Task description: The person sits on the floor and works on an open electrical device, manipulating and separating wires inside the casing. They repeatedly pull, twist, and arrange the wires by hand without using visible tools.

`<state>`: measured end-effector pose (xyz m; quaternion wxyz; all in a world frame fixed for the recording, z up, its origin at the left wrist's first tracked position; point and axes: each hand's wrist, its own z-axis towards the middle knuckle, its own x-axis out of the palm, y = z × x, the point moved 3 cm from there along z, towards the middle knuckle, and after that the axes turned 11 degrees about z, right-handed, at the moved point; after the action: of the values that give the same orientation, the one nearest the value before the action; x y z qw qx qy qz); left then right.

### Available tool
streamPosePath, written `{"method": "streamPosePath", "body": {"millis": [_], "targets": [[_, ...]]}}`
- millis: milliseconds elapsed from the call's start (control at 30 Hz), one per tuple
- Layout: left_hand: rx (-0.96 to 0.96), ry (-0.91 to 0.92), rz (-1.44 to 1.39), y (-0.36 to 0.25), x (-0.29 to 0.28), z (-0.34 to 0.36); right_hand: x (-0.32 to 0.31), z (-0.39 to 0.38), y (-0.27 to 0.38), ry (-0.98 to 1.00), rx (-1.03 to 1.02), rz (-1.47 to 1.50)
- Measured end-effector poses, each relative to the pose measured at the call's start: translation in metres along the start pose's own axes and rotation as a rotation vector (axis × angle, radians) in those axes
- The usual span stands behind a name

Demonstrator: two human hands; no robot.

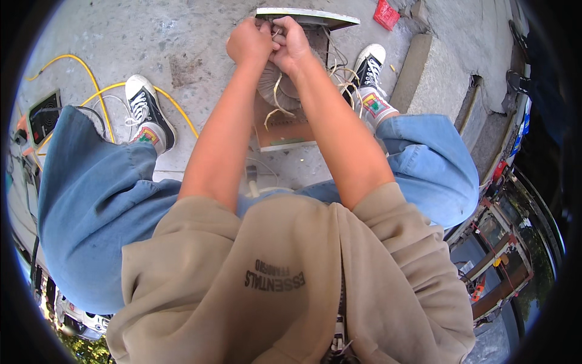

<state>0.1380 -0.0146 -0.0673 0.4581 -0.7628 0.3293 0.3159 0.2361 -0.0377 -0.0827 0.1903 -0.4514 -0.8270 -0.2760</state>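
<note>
Both my arms reach forward to an opened metal unit on the ground between my feet. My left hand [250, 42] is closed, its fingertips meeting those of my right hand [293, 46]. A thin pale wire [277, 33] shows between the fingers, and both hands pinch at it; its ends are hidden. Below them sits a round, grey, dusty coil [270, 91], partly covered by my right forearm. Loose pale wires [277, 100] curl up over the coil. Beyond the hands, a white-edged panel [315, 16] stands tilted. The unit's orange-brown base plate [284, 133] extends toward me.
A yellow hose [96, 85] curves across the concrete at left, near a dark vented box [45, 118]. A red wrapper [386, 14] lies at the far right, above a concrete block [413, 73]. More loose wires [344, 74] hang beside my right shoe [371, 64].
</note>
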Motion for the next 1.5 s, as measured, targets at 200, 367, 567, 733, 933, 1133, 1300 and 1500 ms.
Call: {"method": "streamPosePath", "body": {"millis": [200,367,567,733,933,1133,1300,1500], "targets": [[-0.008,-0.035,0.085,-0.002,-0.001,0.004,0.012,-0.008,-0.005,-0.148,-0.208,-0.229],[-0.013,-0.024,0.051,0.0,0.001,0.004,0.017,-0.016,-0.009,-0.182,-0.25,-0.202],[-0.033,-0.005,0.023,-0.002,0.006,0.004,-0.009,-0.003,-0.002,0.007,-0.125,-0.117],[-0.062,0.019,-0.052,0.004,0.013,0.006,-0.003,-0.012,-0.003,-0.04,-0.178,-0.158],[-0.279,0.268,-0.894,0.006,0.035,-0.008,-0.007,-0.011,0.014,-0.118,0.054,0.129],[-0.312,0.357,-1.034,0.003,0.036,-0.006,-0.008,-0.007,0.015,-0.168,-0.056,-0.159],[-0.218,0.101,-0.628,0.018,0.054,0.005,0.0,-0.016,-0.002,-0.165,-0.294,-0.501],[-0.206,0.063,-0.541,0.017,0.059,0.005,-0.013,-0.008,-0.002,-0.212,-0.49,-0.614]]}}
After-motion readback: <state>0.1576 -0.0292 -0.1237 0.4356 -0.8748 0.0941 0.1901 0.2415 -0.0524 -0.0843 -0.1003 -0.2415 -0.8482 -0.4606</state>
